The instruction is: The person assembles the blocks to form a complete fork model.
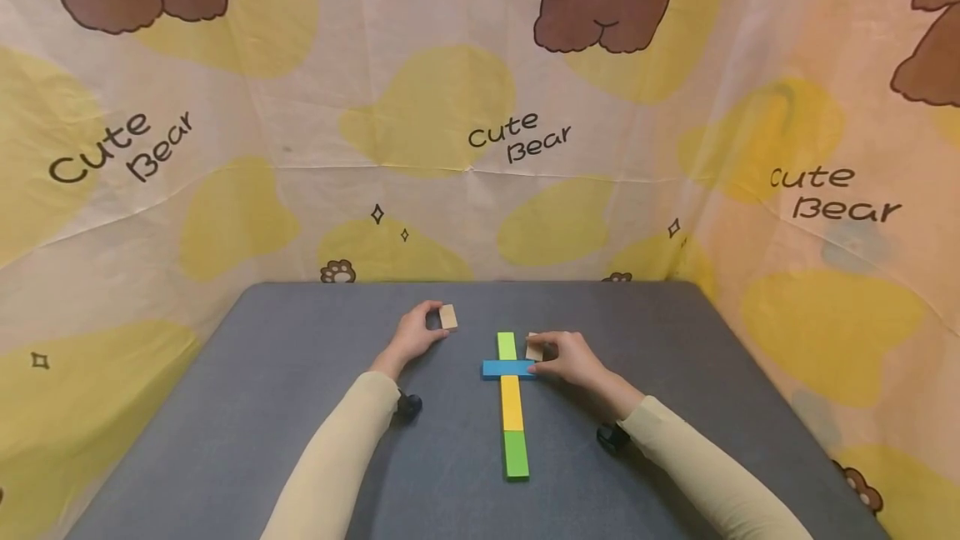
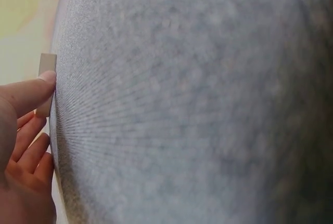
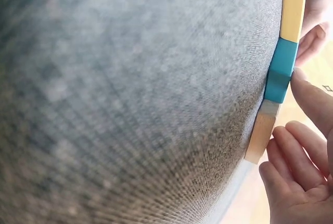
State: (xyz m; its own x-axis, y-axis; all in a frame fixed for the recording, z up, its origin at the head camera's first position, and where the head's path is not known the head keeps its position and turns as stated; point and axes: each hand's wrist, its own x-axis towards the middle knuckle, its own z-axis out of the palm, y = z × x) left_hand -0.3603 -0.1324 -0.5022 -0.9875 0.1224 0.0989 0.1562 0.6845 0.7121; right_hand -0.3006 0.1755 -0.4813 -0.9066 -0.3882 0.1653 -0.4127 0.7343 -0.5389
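My left hand [image 1: 416, 338] pinches a small plain wooden block [image 1: 448, 317] between thumb and fingers, off to the left of the row of blocks. A second plain wooden block [image 1: 534, 348] lies at the fingers of my right hand [image 1: 573, 359], just behind the right end of a blue block [image 1: 501, 369]. My right thumb [image 3: 307, 91] is at the blue block while the other fingers curl by the wooden one. The blue block crosses a line made of a light green block [image 1: 506, 345], a yellow block [image 1: 512, 404] and a green block [image 1: 516, 454].
All the blocks are on a grey cloth-covered table [image 1: 315, 319]. A patterned curtain [image 1: 420, 132] with bears and lettering hangs behind it and along the sides. Dark wrist cameras [image 1: 408, 405] are strapped by both sleeves.
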